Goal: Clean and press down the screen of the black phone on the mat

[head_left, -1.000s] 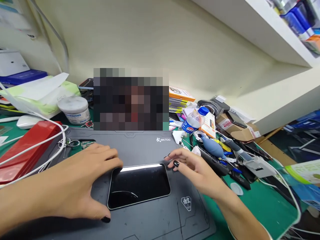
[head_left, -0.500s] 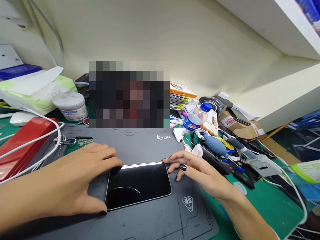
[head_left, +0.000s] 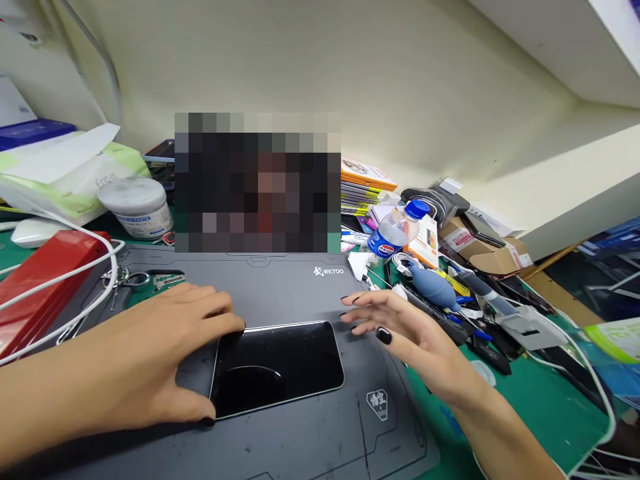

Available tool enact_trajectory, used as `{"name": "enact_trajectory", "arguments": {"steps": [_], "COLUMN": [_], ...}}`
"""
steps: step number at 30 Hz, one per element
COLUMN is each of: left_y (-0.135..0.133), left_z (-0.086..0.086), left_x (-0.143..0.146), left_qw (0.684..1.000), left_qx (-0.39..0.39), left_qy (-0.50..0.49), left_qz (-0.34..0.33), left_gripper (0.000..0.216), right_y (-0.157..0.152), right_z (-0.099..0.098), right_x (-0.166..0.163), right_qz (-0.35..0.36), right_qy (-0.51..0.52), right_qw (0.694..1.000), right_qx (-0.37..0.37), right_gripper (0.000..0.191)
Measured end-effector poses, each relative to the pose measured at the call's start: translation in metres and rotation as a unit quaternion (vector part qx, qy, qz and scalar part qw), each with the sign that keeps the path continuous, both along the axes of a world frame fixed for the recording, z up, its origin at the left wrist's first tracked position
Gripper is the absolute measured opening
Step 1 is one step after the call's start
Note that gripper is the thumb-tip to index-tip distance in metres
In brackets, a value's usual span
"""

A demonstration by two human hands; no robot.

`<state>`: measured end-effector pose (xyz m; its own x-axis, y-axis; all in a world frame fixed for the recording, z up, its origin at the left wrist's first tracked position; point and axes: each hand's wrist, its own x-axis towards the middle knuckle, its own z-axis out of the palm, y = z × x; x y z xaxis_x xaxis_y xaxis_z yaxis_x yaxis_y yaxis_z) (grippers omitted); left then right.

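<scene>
A smartphone (head_left: pixel 280 373) with a dark, glossy screen lies face up on a grey work mat (head_left: pixel 280 287). My left hand (head_left: pixel 175 353) grips the phone's left end, thumb at the near edge and fingers at the far edge. Just beyond the phone's right end hovers my right hand (head_left: pixel 405 333), fingers apart, holding nothing and no longer touching the phone.
On the left are a red box (head_left: pixel 55 287), white cables, a white tub (head_left: pixel 137 207) and a tissue pack (head_left: pixel 75 170). A Pepsi bottle (head_left: pixel 395 230), a blue air blower (head_left: pixel 433 288) and scattered tools crowd the right. A blurred-out area covers the middle back.
My right hand has lifted off the phone's right corner and moved a little to the right, its fingers spreading. My left hand and the phone have stayed in place.
</scene>
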<state>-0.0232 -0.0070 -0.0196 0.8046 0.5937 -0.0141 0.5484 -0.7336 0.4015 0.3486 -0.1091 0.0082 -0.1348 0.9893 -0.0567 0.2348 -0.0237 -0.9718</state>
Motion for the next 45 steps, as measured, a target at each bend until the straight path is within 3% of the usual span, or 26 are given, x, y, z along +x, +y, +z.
{"name": "enact_trajectory", "arguments": {"steps": [5, 28, 32, 37, 45], "left_y": [0.001, 0.002, 0.000, 0.000, 0.001], "left_z": [-0.003, -0.007, -0.009, -0.010, -0.012], "left_x": [-0.001, -0.002, -0.002, -0.002, -0.002], "left_qw": [1.000, 1.000, 1.000, 1.000, 0.999], "left_qx": [0.009, 0.004, 0.017, 0.014, 0.034], "left_qy": [-0.010, -0.008, -0.020, -0.017, -0.022], "left_qz": [-0.003, 0.004, 0.005, 0.007, -0.003], "left_gripper": [0.055, 0.060, 0.057, 0.054, 0.051], "right_y": [0.003, 0.000, 0.000, 0.002, 0.010], "right_z": [0.000, -0.014, -0.017, -0.018, -0.024], "right_x": [-0.003, -0.014, -0.014, -0.015, -0.021], "right_qz": [0.004, 0.113, 0.067, 0.006, -0.008], "right_qy": [0.076, -0.037, -0.046, -0.130, -0.217], "right_qw": [0.997, 0.993, 0.996, 0.989, 0.970], "right_qx": [-0.017, -0.014, 0.031, 0.070, 0.109], "right_gripper": [0.039, 0.047, 0.046, 0.021, 0.024]}}
